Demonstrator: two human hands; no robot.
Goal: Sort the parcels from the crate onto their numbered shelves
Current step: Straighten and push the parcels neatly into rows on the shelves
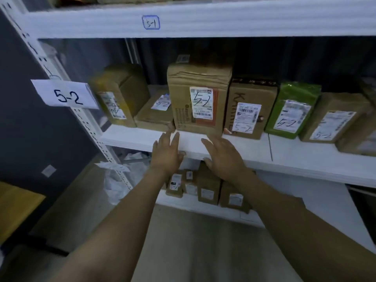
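Observation:
A tall cardboard parcel (199, 98) with "5-2" written on its label stands upright on the white shelf (132, 137) tagged by a paper sign "5-2" (65, 95). My left hand (167, 153) hovers just below its lower left corner, fingers spread, holding nothing. My right hand (222, 154) is open below its lower right corner, over the shelf's front edge. Neither hand grips the parcel. Beside it stand other parcels marked 5-2: a brown box (250, 110), a green pouch (291, 110) and a flat box (156, 112).
The shelf above is marked "5-1" (151, 22). Several small cardboard parcels (207, 190) sit on the lower shelf, with white plastic bags (122, 176) at its left. The perforated upright post (89, 127) runs down the left. A yellow object (16, 206) lies at far left.

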